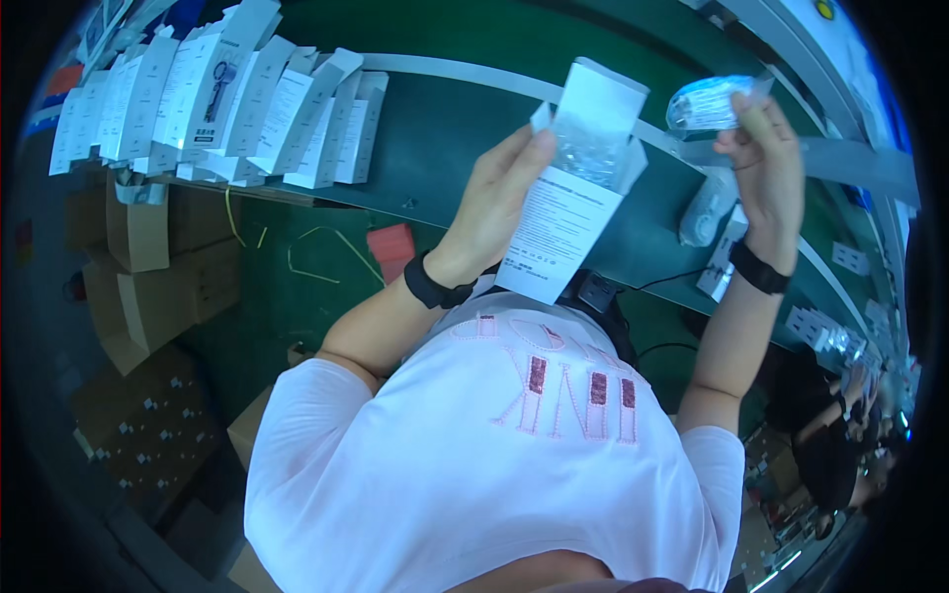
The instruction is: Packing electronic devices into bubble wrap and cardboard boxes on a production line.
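My left hand point(494, 193) is closed round the side of a white printed carton point(559, 232), tilted over the near edge of the bench. Its top flap stands up, and clear bubble wrap point(585, 150) fills the mouth. To the right, raised above the bench, my right hand point(769, 163) pinches a small clear plastic bag point(709, 103) with something pale blue and white inside; what it is, I cannot make out. Below that hand, a bubble-wrapped bundle point(704, 212) lies on the bench beside a narrow white box point(724, 255).
Upright white cartons point(213, 94) crowd the bench's left end, several with flaps raised. Brown cardboard boxes point(148, 287) and a red object point(392, 247) are below the green bench point(435, 148). A black cable point(672, 281) runs near its edge. Another person point(825, 435) works at far right.
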Available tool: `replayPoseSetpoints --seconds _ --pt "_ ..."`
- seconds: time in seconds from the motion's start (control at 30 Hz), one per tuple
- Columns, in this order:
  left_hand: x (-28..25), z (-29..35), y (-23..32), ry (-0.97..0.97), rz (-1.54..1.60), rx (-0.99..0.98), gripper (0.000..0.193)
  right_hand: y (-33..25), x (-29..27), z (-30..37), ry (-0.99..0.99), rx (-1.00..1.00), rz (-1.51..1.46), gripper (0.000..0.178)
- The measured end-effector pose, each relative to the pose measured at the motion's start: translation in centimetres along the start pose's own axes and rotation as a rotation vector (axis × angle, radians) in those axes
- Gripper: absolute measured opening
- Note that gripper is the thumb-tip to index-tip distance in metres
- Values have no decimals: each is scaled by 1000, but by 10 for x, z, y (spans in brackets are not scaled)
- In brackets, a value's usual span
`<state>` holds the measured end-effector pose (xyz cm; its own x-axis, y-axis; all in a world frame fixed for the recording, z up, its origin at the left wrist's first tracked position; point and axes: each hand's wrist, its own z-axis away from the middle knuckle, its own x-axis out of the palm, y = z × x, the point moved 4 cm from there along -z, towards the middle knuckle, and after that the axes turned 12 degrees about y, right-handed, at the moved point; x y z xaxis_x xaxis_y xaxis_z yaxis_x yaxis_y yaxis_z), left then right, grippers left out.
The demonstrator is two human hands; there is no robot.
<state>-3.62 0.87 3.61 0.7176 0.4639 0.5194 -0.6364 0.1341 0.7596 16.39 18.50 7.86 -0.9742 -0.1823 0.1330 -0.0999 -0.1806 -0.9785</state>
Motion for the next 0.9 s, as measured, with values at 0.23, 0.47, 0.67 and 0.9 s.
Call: replayPoseSetpoints --seconds 0.23,0.47,0.67,0.9 --pt "46 16 -12 -242 27 -54 46 -53 59 64 -337 -26 687 15" --pt "49 35 -37 -318 -120 -71 54 -33 64 86 -1113 218 985 17" --pt "27 36 -28 -331 -247 168 70 -71 46 87 -795 -70 710 29" --pt "42 52 -17 -508 -469 566 40 27 -6 131 -197 160 95 91"
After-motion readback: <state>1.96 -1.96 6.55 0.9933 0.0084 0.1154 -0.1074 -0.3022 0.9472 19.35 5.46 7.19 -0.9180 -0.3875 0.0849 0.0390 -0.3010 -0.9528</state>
